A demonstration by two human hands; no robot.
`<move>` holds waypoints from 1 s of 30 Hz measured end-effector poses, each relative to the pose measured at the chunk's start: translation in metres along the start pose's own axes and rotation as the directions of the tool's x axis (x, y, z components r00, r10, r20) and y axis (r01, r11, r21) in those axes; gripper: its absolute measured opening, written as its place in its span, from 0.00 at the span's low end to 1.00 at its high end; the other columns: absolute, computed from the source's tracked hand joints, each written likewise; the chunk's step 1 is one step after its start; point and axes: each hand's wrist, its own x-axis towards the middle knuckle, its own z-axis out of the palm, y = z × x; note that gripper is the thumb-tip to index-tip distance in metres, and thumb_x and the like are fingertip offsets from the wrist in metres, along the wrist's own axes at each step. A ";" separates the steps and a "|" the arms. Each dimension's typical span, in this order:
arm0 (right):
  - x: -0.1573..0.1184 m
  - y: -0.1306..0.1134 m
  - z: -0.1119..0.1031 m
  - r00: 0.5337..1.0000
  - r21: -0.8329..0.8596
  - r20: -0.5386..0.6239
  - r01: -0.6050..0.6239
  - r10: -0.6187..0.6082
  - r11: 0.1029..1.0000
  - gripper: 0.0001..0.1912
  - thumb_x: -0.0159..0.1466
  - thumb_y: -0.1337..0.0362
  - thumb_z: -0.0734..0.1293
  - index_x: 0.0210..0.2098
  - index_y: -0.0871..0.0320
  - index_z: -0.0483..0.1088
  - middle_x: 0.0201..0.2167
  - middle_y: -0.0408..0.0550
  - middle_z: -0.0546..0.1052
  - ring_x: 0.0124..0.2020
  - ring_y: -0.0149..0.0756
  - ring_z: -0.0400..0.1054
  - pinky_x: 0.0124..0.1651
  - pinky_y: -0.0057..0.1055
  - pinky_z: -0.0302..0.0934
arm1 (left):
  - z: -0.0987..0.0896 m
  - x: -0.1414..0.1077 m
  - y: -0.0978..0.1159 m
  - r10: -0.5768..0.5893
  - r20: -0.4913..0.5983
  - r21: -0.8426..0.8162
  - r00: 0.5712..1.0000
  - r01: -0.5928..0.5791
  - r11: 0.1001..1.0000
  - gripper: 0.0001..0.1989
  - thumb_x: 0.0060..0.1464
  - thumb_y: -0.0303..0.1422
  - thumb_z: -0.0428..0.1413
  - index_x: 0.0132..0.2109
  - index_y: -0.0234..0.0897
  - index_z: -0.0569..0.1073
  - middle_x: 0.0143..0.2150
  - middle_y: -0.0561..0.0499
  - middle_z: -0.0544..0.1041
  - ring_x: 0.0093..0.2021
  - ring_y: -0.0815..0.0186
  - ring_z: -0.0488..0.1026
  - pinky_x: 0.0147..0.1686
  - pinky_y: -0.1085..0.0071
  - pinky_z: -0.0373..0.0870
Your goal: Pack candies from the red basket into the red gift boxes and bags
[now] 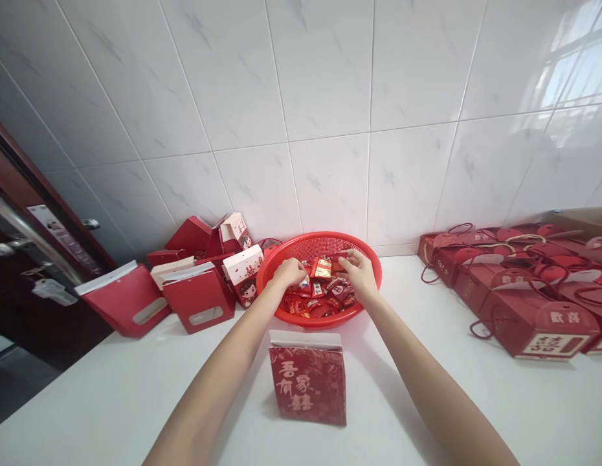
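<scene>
A red plastic basket (315,242) stands near the wall, with many wrapped candies (323,288) in it. My left hand (290,272) is over the basket's left side, its fingers bent down among the candies; what it holds, if anything, is hidden. On the right side of the basket, my right hand (358,272) has its thumb and fingers pinched together at the candies, too small to make out what is between them. Between my forearms, in front of the basket, a dark red paper box (311,384) with pink characters stands upright, its pale top flaps raised.
Several red and white paper boxes (199,297) stand at the left of the white table (422,388). Rows of closed red gift boxes (519,304) with cord handles fill the right side. A tiled wall (330,84) rises behind; a dark door (33,278) is at the far left.
</scene>
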 end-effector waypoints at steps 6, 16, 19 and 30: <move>0.001 0.002 0.001 0.996 -0.074 -0.034 -0.084 0.081 0.994 0.09 0.57 0.58 0.66 0.35 0.55 0.69 0.29 0.45 0.75 0.29 0.37 0.70 0.24 0.28 0.62 | 0.002 -0.012 0.010 -0.009 0.385 0.058 0.923 -0.014 0.998 0.06 0.42 0.27 0.60 0.20 0.37 0.75 0.22 0.46 0.78 0.31 0.55 0.79 0.33 0.67 0.72; -0.004 0.001 0.002 0.997 -0.127 0.045 -0.050 0.056 0.991 0.15 0.54 0.52 0.69 0.31 0.57 0.69 0.22 0.40 0.71 0.24 0.32 0.64 0.28 0.28 0.58 | 0.006 -0.026 0.028 0.186 0.507 0.238 0.841 -0.344 0.908 0.18 0.28 0.41 0.71 0.26 0.39 0.75 0.25 0.52 0.77 0.29 0.61 0.73 0.29 0.71 0.66; -0.005 0.003 0.000 0.997 -0.158 0.078 -0.015 0.027 0.987 0.13 0.47 0.60 0.72 0.30 0.57 0.69 0.23 0.39 0.72 0.25 0.32 0.65 0.29 0.28 0.58 | 0.005 -0.031 0.034 0.127 0.558 0.223 0.820 -0.296 0.929 0.23 0.30 0.46 0.70 0.35 0.39 0.78 0.34 0.49 0.80 0.36 0.57 0.76 0.33 0.70 0.68; -0.003 -0.008 0.004 0.985 -0.046 0.043 -0.163 0.165 0.986 0.06 0.51 0.64 0.60 0.28 0.57 0.68 0.22 0.42 0.72 0.21 0.33 0.66 0.25 0.29 0.62 | 0.019 -0.030 0.035 0.226 0.708 -0.001 0.670 -0.318 0.948 0.19 0.38 0.36 0.66 0.42 0.42 0.81 0.30 0.53 0.79 0.29 0.62 0.74 0.30 0.71 0.68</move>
